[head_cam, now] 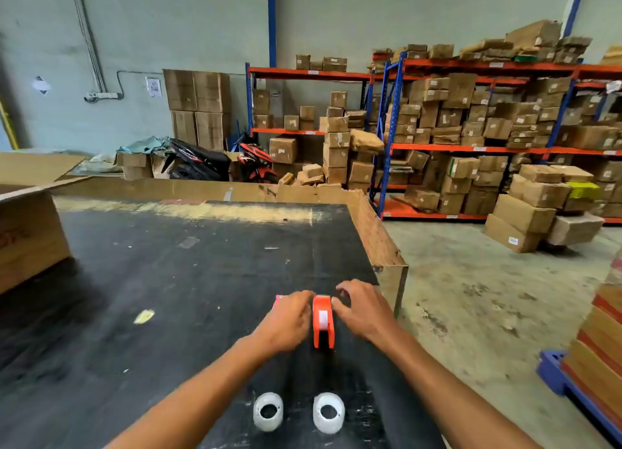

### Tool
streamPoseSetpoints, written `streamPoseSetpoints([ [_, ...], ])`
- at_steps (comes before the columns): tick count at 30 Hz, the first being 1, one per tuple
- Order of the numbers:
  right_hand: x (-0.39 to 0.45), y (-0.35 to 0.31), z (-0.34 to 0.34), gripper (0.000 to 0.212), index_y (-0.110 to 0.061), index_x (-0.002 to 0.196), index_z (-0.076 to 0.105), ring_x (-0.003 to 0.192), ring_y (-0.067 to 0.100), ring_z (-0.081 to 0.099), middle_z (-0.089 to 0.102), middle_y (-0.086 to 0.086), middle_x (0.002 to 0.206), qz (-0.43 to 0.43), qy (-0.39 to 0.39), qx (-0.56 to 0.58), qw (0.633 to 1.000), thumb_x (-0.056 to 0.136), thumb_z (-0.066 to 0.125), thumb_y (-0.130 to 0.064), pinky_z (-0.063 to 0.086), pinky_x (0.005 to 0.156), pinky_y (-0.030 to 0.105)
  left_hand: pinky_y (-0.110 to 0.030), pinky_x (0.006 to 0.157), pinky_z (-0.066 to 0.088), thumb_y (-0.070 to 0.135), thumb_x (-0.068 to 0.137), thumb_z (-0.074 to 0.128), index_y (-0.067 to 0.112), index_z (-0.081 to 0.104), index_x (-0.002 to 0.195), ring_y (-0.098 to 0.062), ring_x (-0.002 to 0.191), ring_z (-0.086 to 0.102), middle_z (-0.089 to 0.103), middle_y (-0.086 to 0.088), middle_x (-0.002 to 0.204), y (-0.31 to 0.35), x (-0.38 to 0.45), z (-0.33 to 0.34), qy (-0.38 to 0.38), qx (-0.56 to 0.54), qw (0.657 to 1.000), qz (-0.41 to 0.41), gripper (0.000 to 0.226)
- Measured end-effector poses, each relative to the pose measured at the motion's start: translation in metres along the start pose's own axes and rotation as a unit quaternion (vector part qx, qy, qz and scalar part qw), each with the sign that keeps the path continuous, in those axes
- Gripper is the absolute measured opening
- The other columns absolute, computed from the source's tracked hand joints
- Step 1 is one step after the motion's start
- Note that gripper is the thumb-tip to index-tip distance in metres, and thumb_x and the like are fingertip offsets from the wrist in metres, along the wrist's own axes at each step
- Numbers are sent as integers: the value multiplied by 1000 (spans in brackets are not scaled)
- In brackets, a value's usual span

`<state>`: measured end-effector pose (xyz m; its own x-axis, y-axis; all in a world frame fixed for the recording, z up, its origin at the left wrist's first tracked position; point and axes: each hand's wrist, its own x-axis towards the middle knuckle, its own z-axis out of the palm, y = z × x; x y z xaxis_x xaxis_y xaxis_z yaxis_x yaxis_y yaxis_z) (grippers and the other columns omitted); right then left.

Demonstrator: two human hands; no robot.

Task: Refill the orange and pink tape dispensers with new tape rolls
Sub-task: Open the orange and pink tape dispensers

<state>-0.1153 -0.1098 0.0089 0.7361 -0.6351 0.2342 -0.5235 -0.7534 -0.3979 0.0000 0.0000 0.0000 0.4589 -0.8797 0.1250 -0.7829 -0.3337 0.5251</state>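
Head view: you look down on a black, scuffed worktable with both your bare forearms reaching out over it.
Dispensers, count: two. One orange plastic tape dispenser stands upright with a strip of clear tape showing along its top; one pink plastic tape dispenser shows only as a sliver.
Rolls, count: two white, translucent tape rolls, a left roll and a right roll, side by side but apart.
Orange dispenser, place: directly between your two hands, near the table's right edge.
Pink dispenser, place: left of the orange dispenser, almost wholly hidden behind your left hand.
Rolls, place: nearer to you than the orange dispenser, well apart from it, between your forearms.
Left hand: fingers curled loosely, knuckles against the orange dispenser's left side; whether it grips the pink one, you cannot tell.
Right hand: fingers spread and bent, fingertips touching the orange dispenser's right side, not closed around it.
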Motion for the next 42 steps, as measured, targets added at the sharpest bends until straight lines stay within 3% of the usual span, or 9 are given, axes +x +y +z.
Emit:
streamPoseSetpoints([
  [8, -9, 24, 57, 35, -21, 53, 36, 86, 40, 61, 69, 19, 89, 72, -53, 71, 993, 79, 59, -26, 36, 62, 32, -45, 78, 49, 4, 89, 38, -8, 62, 90, -33, 82, 62, 67, -24, 93, -5, 16, 44, -34, -92, 991, -93, 26],
  [12, -7, 21, 64, 25, -14, 55, 49, 61, 27, 50, 63, 13, 66, 91, 26, 155, 983, 80, 55, -14, 42, 58, 39, -18, 49, 36, 17, 98, 39, 11, 48, 61, -4, 49, 44, 49, 1, 58, 11, 9, 40, 43, -208, 967, -142, 39],
  [18, -19, 10, 40, 11, -16, 91, 73, 67, 15, 67, 68, 1, 87, -32, 93, 243, 965, 84, 64, -17, 56, 64, 31, -9, 45, 41, 39, 101, 26, 25, 40, 119, -1, 64, 48, 51, 7, 76, 37, 9, 17, 123, -359, 911, -161, 27],
  [20, -18, 5, 28, 12, -22, 92, 73, 73, 10, 69, 72, -3, 88, -19, 79, 324, 943, 86, 63, -20, 58, 70, 30, -15, 63, 52, 33, 100, 27, 24, 38, 130, -8, 75, 57, 59, 1, 90, 37, 9, 12, 152, -365, 908, -139, 32],
  [22, -14, -2, 19, 16, -27, 90, 72, 74, 1, 67, 73, -9, 84, 5, 59, 388, 920, 91, 58, -23, 54, 71, 27, -40, 77, 59, 31, 99, 30, 28, 41, 125, -23, 90, 65, 64, -10, 103, 36, 6, 9, 156, -388, 902, -104, 28],
  [27, -6, -16, 17, 23, -23, 107, 66, 86, 22, 72, 76, 12, 93, 27, 33, 448, 893, 90, 59, -36, 59, 82, 46, -25, 59, 46, 28, 100, 31, 29, 45, 126, -14, 69, 59, 66, -4, 87, 30, -1, 7, 171, -343, 922, -50, 30],
  [32, -1, -29, 18, 23, -14, 107, 67, 72, 8, 72, 75, 2, 81, 5, 33, 495, 868, 92, 59, -28, 57, 63, 19, -30, 64, 46, 27, 100, 30, 23, 48, 120, -17, 69, 57, 63, -5, 84, 27, -5, -8, 190, -325, 926, -43, 27],
  [35, 6, -20, 12, 18, -20, 88, 69, 67, 12, 67, 70, -2, 73, 48, 109, 537, 835, 94, 55, -28, 56, 60, 25, -36, 61, 44, 26, 98, 28, 15, 49, 114, -23, 61, 52, 58, -7, 75, 6, 0, -25, 229, -318, 913, -115, 29],
  [42, 24, 12, 48, 43, -12, 70, 70, 82, 24, 70, 76, 3, 80, 168, -2, 226, 960, 77, 56, -53, 55, 77, 36, -36, 61, 59, 22, 100, 34, 20, 43, 123, -22, 70, 62, 58, -8, 100, -24, -14, -49, 156, -471, 846, -194, 24],
])
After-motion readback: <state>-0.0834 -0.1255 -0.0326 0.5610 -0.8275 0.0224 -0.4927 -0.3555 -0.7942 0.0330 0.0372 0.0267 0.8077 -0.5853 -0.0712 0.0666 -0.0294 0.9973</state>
